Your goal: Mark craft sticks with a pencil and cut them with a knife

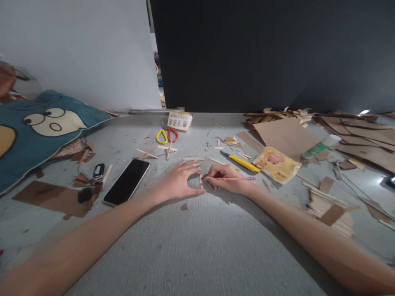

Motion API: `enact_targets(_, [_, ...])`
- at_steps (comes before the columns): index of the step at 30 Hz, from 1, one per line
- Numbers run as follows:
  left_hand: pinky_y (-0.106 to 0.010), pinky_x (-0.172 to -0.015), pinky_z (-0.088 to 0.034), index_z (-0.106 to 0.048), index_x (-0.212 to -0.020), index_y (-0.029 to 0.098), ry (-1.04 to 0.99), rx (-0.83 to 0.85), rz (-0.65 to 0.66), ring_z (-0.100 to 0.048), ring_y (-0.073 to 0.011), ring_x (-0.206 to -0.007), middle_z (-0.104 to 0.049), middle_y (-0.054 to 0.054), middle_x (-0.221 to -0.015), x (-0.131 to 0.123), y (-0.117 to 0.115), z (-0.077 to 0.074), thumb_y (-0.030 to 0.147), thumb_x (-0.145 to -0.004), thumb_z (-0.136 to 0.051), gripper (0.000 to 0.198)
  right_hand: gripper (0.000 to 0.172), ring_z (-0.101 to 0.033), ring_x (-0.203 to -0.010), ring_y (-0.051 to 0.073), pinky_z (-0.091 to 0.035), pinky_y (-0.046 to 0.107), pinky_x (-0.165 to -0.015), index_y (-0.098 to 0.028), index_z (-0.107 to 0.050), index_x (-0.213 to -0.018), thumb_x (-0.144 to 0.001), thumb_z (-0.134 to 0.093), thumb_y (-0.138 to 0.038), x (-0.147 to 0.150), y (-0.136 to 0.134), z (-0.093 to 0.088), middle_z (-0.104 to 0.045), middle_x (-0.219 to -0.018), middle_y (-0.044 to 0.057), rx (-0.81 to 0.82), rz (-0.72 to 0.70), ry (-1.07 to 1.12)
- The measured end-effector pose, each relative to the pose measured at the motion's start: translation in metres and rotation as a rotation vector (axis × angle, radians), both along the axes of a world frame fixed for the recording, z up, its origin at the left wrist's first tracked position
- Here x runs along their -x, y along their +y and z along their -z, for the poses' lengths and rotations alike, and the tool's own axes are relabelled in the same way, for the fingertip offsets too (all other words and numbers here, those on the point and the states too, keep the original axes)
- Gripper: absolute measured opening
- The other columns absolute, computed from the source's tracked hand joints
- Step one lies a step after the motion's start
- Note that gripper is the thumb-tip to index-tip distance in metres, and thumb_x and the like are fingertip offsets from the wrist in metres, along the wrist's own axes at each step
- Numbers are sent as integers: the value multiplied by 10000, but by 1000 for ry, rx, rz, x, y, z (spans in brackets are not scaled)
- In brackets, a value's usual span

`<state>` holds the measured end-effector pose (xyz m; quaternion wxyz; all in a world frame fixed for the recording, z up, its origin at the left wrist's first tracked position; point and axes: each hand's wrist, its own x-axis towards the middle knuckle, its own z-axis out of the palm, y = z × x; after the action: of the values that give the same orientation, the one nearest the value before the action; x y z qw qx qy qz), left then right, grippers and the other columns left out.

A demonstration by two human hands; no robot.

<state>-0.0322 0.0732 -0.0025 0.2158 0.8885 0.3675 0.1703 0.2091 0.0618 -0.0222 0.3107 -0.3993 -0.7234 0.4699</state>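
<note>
Far left: cushion point(55, 127) lies over the table point(197, 250), its edge running toward the lower left of view; keys point(98, 172) lie near it, beside flat brown card point(46, 197). Phone point(127, 182), screen dark, lies aslant just above the left forearm, limiting room on that side. Beyond it, crossed sticks point(168, 149) lie near the scissors point(166, 135), whose blades reach the rear packet point(180, 121), close to the table's back edge. Mid-table: left hand point(180, 179) arched, thumb and fingertips at opposite ends of a short stick point(201, 181); cannot tell whether they press on it. Right hand point(226, 177) closed on a pencil point(237, 179), its writing end at the stick. Hands near each other, stick between. Open table surface spreads from there down between the forearms, one small scrap point(184, 206) near its top. Right side tighter: cutter point(245, 162) just beyond the right hand, then yellow packet point(279, 164), glue tube point(321, 146) and, outside the forearm, a stick heap point(328, 205).
</note>
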Motion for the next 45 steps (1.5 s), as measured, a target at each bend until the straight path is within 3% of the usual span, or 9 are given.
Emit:
enact_targets(7, [-544, -1308, -262, -630, -1412, 232, 11, 4, -15, -448, -344, -1525, -560, -132, -1579, -1, 1, 3, 587, -786, -830, 747, 401, -563, -535, 125, -457, 260, -526, -213, -585, -750, -929, -716, -547, 0, -4, -4, -636, -603, -6, -20, 21, 95])
enact_targets(12, [-564, -1295, -278, -599, -1444, 230, 4, 20, -22, -444, -361, -1523, -533, -143, -1599, 0, 2, 3, 587, -787, -822, 780, 371, -588, -555, 139, -483, 268, -518, -203, -657, -910, -919, -733, -566, 0, -4, -2, -665, -654, 10, 23, 79, 168])
enact_targets(17, [-549, -1188, -420, -599, -1360, 253, -54, 44, -59, -526, -366, -1435, -589, -139, -1513, 0, -1, 2, 514, -744, -876, 724, 384, -551, -511, 126, -441, 259, -481, -198, -704, -950, -912, -716, -580, 1, -1, 0, -622, -637, -10, 9, 150, 143])
enact_targets(20, [-483, -1009, -537, -621, -1183, 241, -88, 38, -115, -643, -329, -1214, -663, -120, -1301, 1, -3, 1, 472, -760, -875, 545, 373, -540, -505, 124, -428, 262, -479, -198, -705, -941, -901, -724, -569, 0, -2, -1, -625, -641, -7, -32, 194, 131])
enact_targets(24, [-435, -896, -541, -583, -852, 235, -50, -21, -78, -649, -290, -1022, -672, -53, -954, 0, -4, 1, 492, -812, -850, 372, 372, -584, -549, 149, -465, 279, -514, -204, -709, -1036, -911, -713, -554, -1, -5, -4, -652, -650, 6, -86, 216, 97])
enact_targets(30, [-394, -845, -541, -660, -980, 228, -164, 59, -145, -666, -240, -902, -695, -49, -926, 2, -1, 3, 431, -940, -691, 209, 390, -581, -555, 157, -461, 286, -510, -208, -730, -1046, -936, -674, -578, -2, -4, -5, -660, -639, 16, -118, 256, 70])
enact_targets(35, [-338, -723, -515, -731, -1017, 212, -22, 196, -88, -678, -207, -769, -747, -48, -886, 19, 15, -14, 222, -910, -568, 195, 426, -560, -533, 148, -459, 291, -499, -193, -741, -981, -939, -659, -609, -1, -2, -2, -647, -622, 16, -108, 263, 131])
enact_targets(40, [-297, -614, -435, -742, -1107, 233, 253, 288, -4, -634, -197, -644, -701, -8, -742, 38, 27, -42, 291, -842, -647, 288, 413, -549, -505, 134, -429, 271, -467, -187, -712, -928, -936, -681, -599, 0, -2, -2, -622, -591, -1, -86, 269, 137])
enact_targets(45, [-299, -651, -416, -713, -1187, 218, 303, 365, -10, -652, -209, -716, -723, -30, -833, 29, 15, -43, 370, -874, -675, 350, 392, -584, -519, 134, -462, 257, -489, -199, -651, -919, -937, -698, -588, 1, -4, -2, -635, -598, -10, -92, 261, 201])
